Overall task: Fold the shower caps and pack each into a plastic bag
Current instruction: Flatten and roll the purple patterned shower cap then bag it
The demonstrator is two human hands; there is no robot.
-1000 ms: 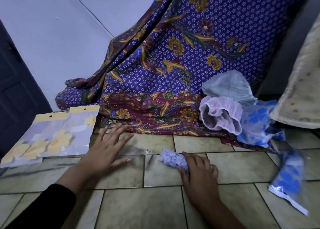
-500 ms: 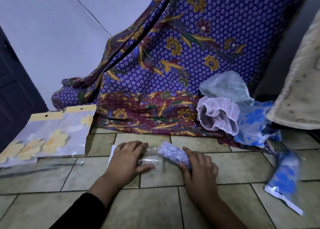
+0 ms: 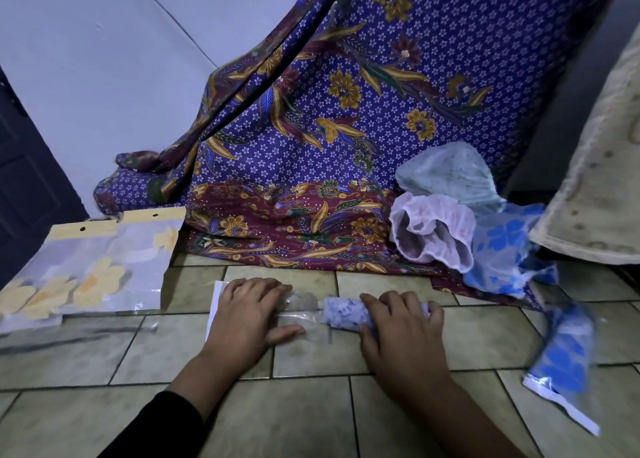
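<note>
Head view is showing the left hand lying flat, fingers relaxed and spread, pressing a clear plastic bag down on the tiled floor, while the right hand is curling its fingers and thumb round a rolled shower cap, white with small blue marks, and is holding the roll's free end at the bag's mouth; whether that end is already sitting inside the film is hard to tell. Judging from this, the folding of this cap is done and its packing is only beginning, with the roll needing to slide fully into the bag. Well off to the right a bagged blue cap is lying on the floor, seemingly packed already. Behind the right hand three loose caps are waiting unfolded against the batik cloth: a pink cap, a pale green cap above it and a blue-flowered cap beside them. To the left, yellow-flower packets are lying flat, their contents unclear. The task is looking short of halfway, with at least three caps remaining to fold and bag
</note>
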